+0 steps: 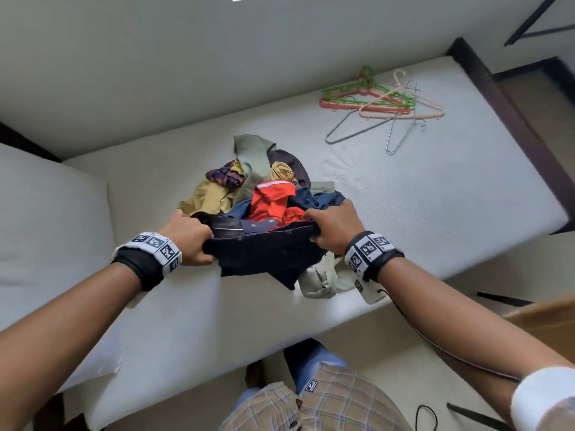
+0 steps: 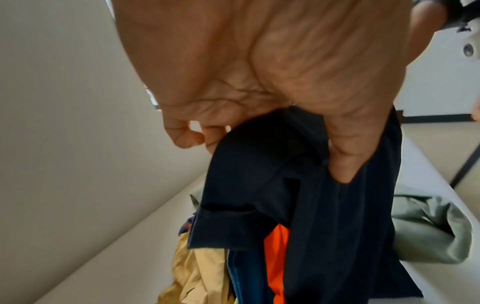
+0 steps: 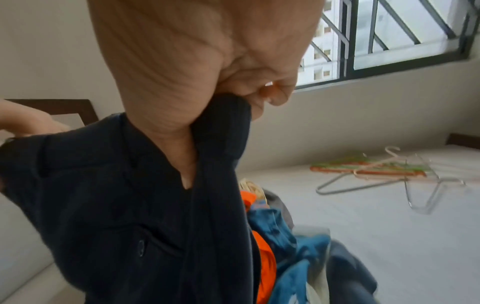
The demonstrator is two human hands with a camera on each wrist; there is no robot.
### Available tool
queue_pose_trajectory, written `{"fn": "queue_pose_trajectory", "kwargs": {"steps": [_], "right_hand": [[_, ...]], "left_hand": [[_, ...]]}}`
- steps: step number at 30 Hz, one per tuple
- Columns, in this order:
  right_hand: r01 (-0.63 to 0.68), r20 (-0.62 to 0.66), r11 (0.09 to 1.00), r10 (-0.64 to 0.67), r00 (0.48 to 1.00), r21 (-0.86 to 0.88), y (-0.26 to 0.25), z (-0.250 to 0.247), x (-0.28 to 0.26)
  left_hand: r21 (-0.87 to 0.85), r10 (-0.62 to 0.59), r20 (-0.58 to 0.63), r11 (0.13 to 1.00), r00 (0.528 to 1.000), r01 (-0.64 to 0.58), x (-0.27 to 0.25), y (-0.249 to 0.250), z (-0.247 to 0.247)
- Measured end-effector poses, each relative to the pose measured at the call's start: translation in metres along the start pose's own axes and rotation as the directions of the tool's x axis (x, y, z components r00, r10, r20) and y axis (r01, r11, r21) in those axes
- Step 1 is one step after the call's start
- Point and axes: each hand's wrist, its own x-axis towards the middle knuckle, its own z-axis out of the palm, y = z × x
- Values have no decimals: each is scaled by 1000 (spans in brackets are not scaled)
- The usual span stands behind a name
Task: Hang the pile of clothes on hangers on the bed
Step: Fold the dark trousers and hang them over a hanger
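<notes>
A dark navy shirt [image 1: 264, 250] is stretched between both my hands above the near side of the bed. My left hand [image 1: 189, 237] grips its left edge, thumb pressed into the cloth [image 2: 306, 185]. My right hand [image 1: 333, 227] grips the right edge [image 3: 130, 195]. Just behind the shirt lies the pile of clothes [image 1: 258, 185]: orange, blue, mustard, sage green and plaid pieces. A heap of hangers [image 1: 382, 104], green, red, peach and bare wire, lies at the far right of the mattress [image 3: 376, 174].
The white mattress [image 1: 420, 197] has bare room between the pile and the hangers. A dark wooden bed frame [image 1: 497, 113] runs along the right end. A white pillow [image 1: 46, 228] sits at the left. A pale green garment [image 1: 320, 281] hangs near the front edge.
</notes>
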Motion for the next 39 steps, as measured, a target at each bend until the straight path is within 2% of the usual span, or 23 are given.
{"fn": "queue_pose_trajectory", "kwargs": {"steps": [3,6,9,11,14,16,18,20,23,24,25,26,27,29,30,31,33,36,39], "right_hand": [[1,-89,999,-6,996,-54,-12,-41,4],[-50,-183,988,23,983,-144,-21,-89,3],[-127,-316,981,75,946,-146,-34,-140,4],[-170,-407,979,110,907,-113,-43,-177,5],[-154,-525,981,70,848,-118,-60,-249,6],[-146,-607,979,31,794,-140,-72,-302,3],[-153,-682,976,8,732,-153,-79,-353,-4],[-175,-760,970,-14,649,-167,-81,-396,-13],[-180,-857,973,-33,514,-145,-81,-449,-29],[-168,-873,977,-35,487,-133,-79,-462,-35],[-141,-882,983,-36,470,-115,-75,-471,-41],[-103,-886,990,-38,462,-96,-71,-475,-47],[-63,-886,995,-39,463,-77,-65,-475,-53],[13,-857,998,-62,512,-64,-53,-461,-66],[40,-823,996,-86,562,-77,-47,-448,-70],[48,-775,994,-107,623,-98,-42,-434,-75],[28,-640,989,-117,759,-148,-34,-399,-86],[-20,-406,948,-118,906,-318,-13,-331,-110],[-48,-131,872,-19,991,-487,11,-250,-137]], "left_hand": [[-181,-83,-75,981,994,68,-35,-16,-5],[-537,-188,-190,841,964,58,-71,-24,-13],[-685,-277,-263,728,924,23,-99,-25,-28],[-751,-369,-301,660,879,20,-111,-36,-43],[-859,-555,-354,511,753,-27,-124,-66,-77],[-867,-642,-409,494,649,-57,-137,-83,-110],[-822,-668,-511,564,541,-80,-154,-100,-151],[-733,-627,-639,671,446,-108,-179,-117,-195],[-598,-561,-791,793,244,-115,-218,-146,-252],[-571,-544,-815,812,199,-121,-228,-153,-264],[-559,-533,-826,818,186,-136,-236,-156,-270],[-563,-527,-822,811,218,-160,-240,-155,-271],[-586,-526,-797,793,297,-168,-237,-155,-264],[-662,-513,-680,737,524,-137,-220,-143,-228],[-693,-486,-608,711,628,-121,-207,-132,-203],[-708,-444,-551,697,706,-114,-191,-121,-178],[-691,-387,-476,720,790,-63,-167,-96,-134],[-592,-310,-453,806,836,-21,-154,-71,-92],[-371,-169,-381,928,909,17,-151,-54,-71]]}}
